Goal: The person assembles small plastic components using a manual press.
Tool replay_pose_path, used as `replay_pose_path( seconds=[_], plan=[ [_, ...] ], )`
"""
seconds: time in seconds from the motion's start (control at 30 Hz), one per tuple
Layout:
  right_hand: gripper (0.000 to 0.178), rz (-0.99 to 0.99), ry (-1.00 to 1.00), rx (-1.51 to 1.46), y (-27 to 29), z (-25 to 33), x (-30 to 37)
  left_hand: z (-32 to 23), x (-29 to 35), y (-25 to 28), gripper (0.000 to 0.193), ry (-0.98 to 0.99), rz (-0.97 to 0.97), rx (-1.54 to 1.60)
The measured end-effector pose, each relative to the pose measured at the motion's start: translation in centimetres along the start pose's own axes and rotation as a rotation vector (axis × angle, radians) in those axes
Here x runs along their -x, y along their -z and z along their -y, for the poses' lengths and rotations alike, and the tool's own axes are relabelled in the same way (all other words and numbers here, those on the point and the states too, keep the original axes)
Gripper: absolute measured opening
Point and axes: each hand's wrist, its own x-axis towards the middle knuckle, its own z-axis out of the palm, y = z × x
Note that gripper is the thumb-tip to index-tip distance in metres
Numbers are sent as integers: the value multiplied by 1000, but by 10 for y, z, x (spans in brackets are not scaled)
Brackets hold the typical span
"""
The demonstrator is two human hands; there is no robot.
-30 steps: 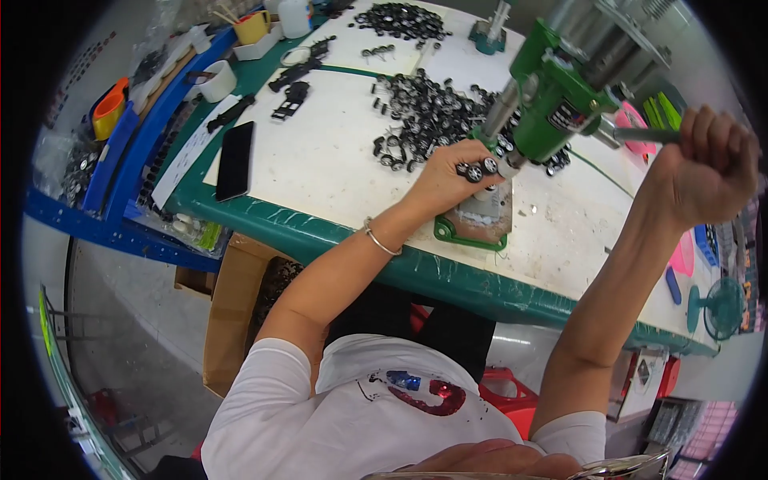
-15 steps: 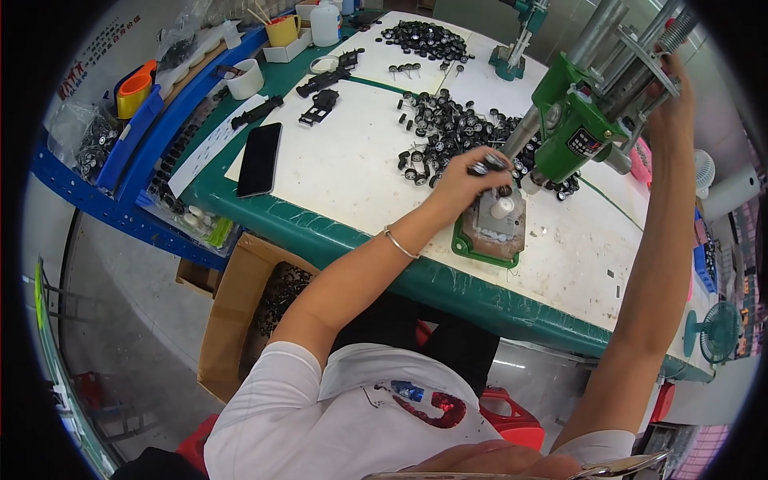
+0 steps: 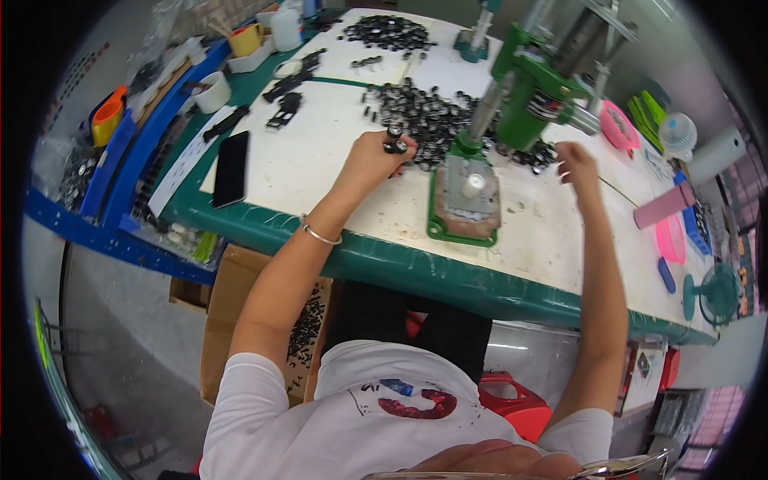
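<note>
Workroom bench: white-topped bench with green edging, seen from above through my remote head view.
Left rack: blue rack with an orange-and-yellow roll above its beam.
Left bench end: black phone lying flat; white cup farther off; black chassis parts to its right.
Below the edge: open cardboard box, small dark bits inside.
Left hand: my left hand, above the bench left of the press, fingers closed around a few black wheel pieces; I cannot count them.
Far heap: black wheels, piled at the far side.
Middle heap: wheels with metal axles, spread behind the left hand and the press.
Press: green press, white post upright on its base; I see no wheel piece on that post.
Right hand: my right hand, right of the press, off its lever, near the heap's right end; fingers loosely bent and partly spread, nothing visible between them.
Right bench end: pink basket, pink cylinder, teal fan.
Done and left: many pieces have axles, by my judgement already joined; the far heap looks loose. I cannot tell whether the held pieces are finished.
</note>
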Motion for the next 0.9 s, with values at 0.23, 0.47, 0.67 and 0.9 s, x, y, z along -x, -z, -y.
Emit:
replay_pose_path(
  seconds=[0.23, 0.47, 0.67, 0.9],
  plan=[
    [25, -114, 153, 333, -33, -58, 21, 9, -13, -28, 18, -335, -213, -498],
    [18, -169, 255, 526, -44, -39, 33, 4, -10, -16, 24, -280, -116, -464],
    [22, -49, 131, 0, -52, -28, 37, -7, 5, 2, 21, -47, 18, 451],
    [20, 336, -1, -470, -91, 36, 70, -4, 1, -13, 15, 141, 238, 952]
  ],
)
